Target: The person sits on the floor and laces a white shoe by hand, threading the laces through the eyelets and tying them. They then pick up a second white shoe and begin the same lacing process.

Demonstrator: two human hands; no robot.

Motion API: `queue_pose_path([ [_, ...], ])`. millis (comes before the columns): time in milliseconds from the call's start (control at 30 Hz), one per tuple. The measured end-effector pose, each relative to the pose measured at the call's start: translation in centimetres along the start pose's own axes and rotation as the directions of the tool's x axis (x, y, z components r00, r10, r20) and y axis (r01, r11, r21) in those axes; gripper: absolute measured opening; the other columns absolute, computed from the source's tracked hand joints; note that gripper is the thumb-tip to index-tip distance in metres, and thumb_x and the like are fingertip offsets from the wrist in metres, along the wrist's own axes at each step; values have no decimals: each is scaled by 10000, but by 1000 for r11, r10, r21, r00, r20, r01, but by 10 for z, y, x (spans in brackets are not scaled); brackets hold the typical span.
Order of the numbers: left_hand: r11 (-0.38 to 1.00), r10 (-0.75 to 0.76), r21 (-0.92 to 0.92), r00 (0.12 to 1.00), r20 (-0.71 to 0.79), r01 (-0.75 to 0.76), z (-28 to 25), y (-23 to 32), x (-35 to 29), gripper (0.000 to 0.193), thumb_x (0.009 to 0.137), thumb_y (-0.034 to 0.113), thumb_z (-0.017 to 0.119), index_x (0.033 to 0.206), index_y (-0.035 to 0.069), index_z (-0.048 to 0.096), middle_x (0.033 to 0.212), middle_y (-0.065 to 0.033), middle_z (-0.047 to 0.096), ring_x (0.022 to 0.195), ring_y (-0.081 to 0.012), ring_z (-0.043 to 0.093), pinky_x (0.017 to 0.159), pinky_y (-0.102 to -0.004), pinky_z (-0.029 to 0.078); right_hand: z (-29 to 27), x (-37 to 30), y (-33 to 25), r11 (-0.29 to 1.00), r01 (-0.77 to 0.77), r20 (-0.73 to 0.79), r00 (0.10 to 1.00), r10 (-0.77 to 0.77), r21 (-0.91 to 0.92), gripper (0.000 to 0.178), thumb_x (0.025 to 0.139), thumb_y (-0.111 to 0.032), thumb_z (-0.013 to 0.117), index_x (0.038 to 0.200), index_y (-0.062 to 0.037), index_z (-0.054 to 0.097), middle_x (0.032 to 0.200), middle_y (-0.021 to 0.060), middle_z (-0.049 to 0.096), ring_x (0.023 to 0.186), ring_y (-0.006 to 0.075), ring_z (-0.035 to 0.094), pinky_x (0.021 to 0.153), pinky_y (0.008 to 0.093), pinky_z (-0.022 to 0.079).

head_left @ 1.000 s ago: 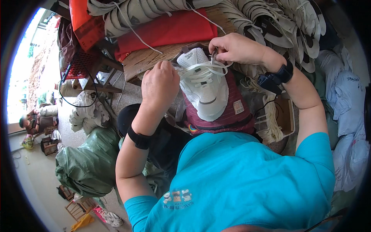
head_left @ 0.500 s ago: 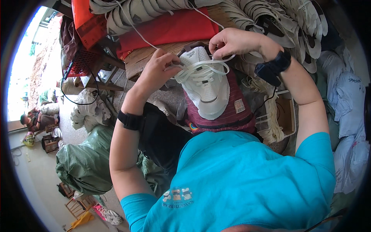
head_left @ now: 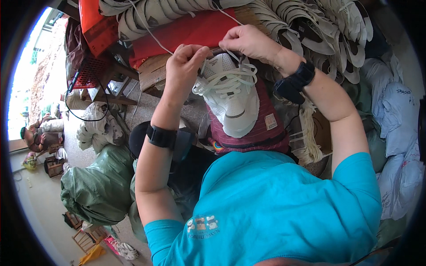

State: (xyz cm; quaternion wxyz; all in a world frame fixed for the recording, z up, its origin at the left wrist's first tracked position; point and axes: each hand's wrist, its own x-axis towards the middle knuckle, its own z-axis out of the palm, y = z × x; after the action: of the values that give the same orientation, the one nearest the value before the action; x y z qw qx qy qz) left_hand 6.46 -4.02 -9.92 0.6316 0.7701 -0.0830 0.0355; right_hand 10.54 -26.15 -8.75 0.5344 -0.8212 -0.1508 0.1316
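A white shoe (head_left: 242,122) rests on a maroon striped cloth (head_left: 276,138), toe toward the teal shirt (head_left: 284,195), likely so its laces (head_left: 228,83) face the left hand (head_left: 183,63) and right hand (head_left: 248,43), each grip pinched closed, apparently on lace.

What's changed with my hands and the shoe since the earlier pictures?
Your right hand moved up and left, your left hand rose, and they're closer together, near the tongue of the white shoe. Any grip change is unclear. The shoe stays on the maroon cloth.
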Motion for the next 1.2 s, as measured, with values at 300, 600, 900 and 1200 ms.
queue_pose_path([
  [300,886,314,417,924,-220,-202,-19,-13,-81,143,812,50,755,918,42,659,834,-29,505,683,-122,464,622,-264,414,4,-70,-7,838,348,-44,915,-402,-420,167,856,-215,708,892,-57,668,874,81,593,787,251,627,709,361,488],
  [600,875,270,434,961,-66,-216,-9,-11,-83,128,803,34,747,870,36,638,865,-37,515,700,-124,469,608,-263,416,12,-73,-11,675,409,19,863,-505,-614,99,826,-179,701,855,-98,650,843,47,566,810,239,590,794,367,412],
  [900,759,-338,599,941,30,254,-84,-147,-121,207,864,200,657,954,19,703,893,-171,696,811,-324,676,725,-400,531,5,-105,27,903,146,-41,983,-177,-403,119,889,-127,663,934,-17,654,869,92,595,779,233,601,709,335,475],
  [1200,534,-665,815,485,568,-225,-29,-286,-207,347,844,378,687,1042,93,701,1128,-129,675,1049,-335,629,852,-460,538,1,-122,34,942,9,-95,995,-43,-334,88,898,-57,649,965,0,646,891,65,623,810,153,608,714,273,476],
])
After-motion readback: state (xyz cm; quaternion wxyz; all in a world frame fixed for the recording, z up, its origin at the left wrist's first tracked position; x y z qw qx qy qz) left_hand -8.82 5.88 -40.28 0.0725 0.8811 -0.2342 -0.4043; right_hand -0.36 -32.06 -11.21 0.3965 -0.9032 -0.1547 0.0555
